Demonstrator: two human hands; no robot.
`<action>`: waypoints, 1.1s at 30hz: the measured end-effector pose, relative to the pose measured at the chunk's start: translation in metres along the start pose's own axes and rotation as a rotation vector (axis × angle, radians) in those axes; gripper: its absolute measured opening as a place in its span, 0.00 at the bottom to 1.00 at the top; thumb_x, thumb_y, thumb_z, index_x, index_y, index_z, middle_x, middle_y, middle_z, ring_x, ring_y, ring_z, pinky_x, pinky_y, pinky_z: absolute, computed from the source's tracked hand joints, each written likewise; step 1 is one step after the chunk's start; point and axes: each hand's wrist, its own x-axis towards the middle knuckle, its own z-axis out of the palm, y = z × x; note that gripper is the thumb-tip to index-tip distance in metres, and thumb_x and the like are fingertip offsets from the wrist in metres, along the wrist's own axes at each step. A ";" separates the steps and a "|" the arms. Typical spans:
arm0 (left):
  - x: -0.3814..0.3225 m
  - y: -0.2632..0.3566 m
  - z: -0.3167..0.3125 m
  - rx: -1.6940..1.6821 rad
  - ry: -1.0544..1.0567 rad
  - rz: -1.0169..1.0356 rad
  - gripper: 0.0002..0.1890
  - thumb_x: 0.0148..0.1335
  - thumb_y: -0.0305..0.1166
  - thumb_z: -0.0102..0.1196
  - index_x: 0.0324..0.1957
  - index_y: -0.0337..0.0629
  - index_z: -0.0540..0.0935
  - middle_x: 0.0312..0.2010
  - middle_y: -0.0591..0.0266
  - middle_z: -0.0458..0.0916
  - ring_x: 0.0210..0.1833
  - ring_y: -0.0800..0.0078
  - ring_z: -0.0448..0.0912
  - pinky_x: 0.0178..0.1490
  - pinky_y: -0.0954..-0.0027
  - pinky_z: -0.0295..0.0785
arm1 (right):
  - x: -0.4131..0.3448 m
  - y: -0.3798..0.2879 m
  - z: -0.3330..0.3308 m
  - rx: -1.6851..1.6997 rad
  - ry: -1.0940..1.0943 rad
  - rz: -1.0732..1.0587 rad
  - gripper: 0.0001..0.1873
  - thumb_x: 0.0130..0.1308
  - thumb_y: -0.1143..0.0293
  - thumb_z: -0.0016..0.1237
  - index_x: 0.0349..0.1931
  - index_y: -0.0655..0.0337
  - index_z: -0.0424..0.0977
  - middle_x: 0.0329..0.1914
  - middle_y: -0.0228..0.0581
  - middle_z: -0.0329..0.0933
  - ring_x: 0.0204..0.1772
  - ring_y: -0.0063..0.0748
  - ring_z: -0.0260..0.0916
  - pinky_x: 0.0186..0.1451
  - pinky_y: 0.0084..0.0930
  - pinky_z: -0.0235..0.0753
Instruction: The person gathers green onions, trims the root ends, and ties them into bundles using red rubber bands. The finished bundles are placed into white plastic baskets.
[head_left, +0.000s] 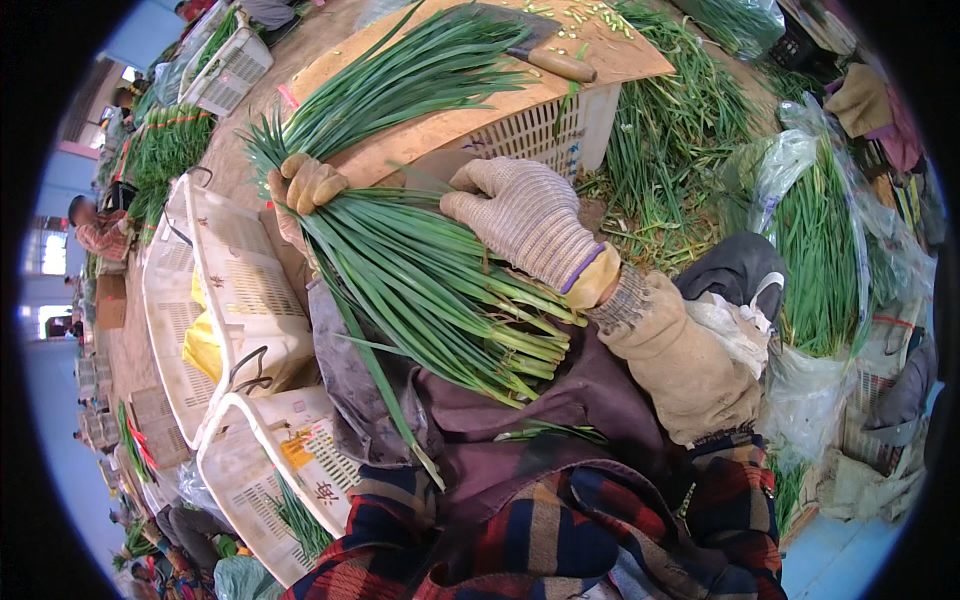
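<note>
My left hand (306, 187), in a rubber-palmed work glove, is closed around the leafy end of a bunch of long green leaves (420, 277), apparently garlic chives. The bunch lies across my lap on a dark purple apron (525, 442), its pale cut stems towards my right forearm. My right hand (517, 214), in a striped knit glove, rests over the middle of the bunch with thumb and fingers bent; whether it pinches a leaf is hidden. Just beyond, a second bunch of greens (405, 82) lies on a wooden board (465, 124). A wooden-handled cleaver (559, 64) lies at its right.
The board sits on a white plastic crate (525, 135), with cut stem pieces (600, 19) on top. White crates (255, 292) stand at left. Loose greens (667, 150) cover the floor at right, near bagged greens (817, 255). Another person (101, 229) sits far left.
</note>
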 end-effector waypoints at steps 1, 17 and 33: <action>0.000 0.001 0.000 -0.011 -0.018 -0.006 0.10 0.73 0.38 0.50 0.40 0.42 0.72 0.18 0.80 0.64 0.21 0.87 0.63 0.35 0.77 0.63 | 0.003 -0.001 0.002 0.081 0.002 0.004 0.18 0.63 0.57 0.55 0.41 0.64 0.82 0.34 0.41 0.83 0.38 0.30 0.80 0.43 0.25 0.77; -0.008 -0.002 -0.005 -0.095 0.021 0.022 0.10 0.72 0.37 0.51 0.40 0.41 0.72 0.20 0.78 0.65 0.25 0.85 0.67 0.39 0.75 0.67 | -0.012 0.120 -0.135 -0.080 0.372 -0.100 0.16 0.67 0.59 0.48 0.43 0.60 0.83 0.38 0.38 0.82 0.37 0.26 0.77 0.42 0.22 0.75; -0.008 -0.002 0.018 -0.099 0.163 0.054 0.09 0.69 0.35 0.55 0.37 0.43 0.71 0.22 0.74 0.64 0.28 0.79 0.66 0.43 0.73 0.67 | -0.064 0.017 -0.039 0.508 -0.156 0.323 0.17 0.63 0.57 0.55 0.39 0.64 0.82 0.32 0.42 0.82 0.36 0.31 0.80 0.42 0.25 0.78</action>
